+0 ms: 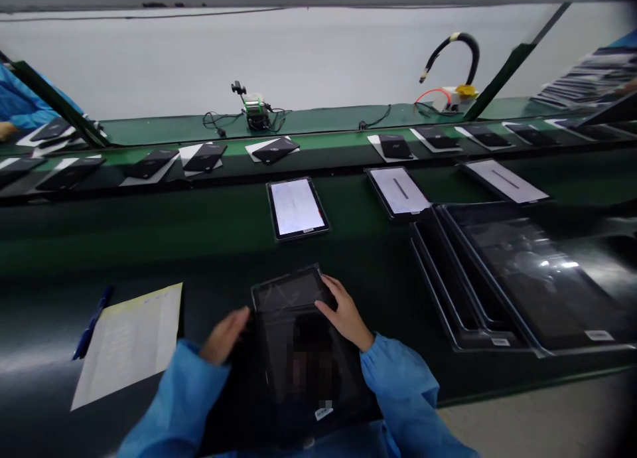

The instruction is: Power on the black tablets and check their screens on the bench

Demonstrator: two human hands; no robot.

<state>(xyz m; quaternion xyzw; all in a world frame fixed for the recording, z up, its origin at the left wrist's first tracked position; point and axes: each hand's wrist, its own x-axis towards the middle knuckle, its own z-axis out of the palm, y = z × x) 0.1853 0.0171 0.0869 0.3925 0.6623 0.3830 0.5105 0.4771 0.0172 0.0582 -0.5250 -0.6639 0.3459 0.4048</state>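
Note:
A dark tablet with a clear film over its screen lies in front of me, its lower end close to my body. My right hand grips its upper right edge, thumb on the screen side and fingers along the rim. Near the upper left edge is my left hand, slightly blurred, with fingers stretched toward the tablet; whether they touch it is unclear. A small white label sits at the tablet's bottom.
Overlapping dark tablets lie at right. Three lit tablets, including one straight ahead, lie farther back. At left are a paper sheet and blue pen. Several black devices on white sheets line the belt. A co-worker's sleeve shows far left.

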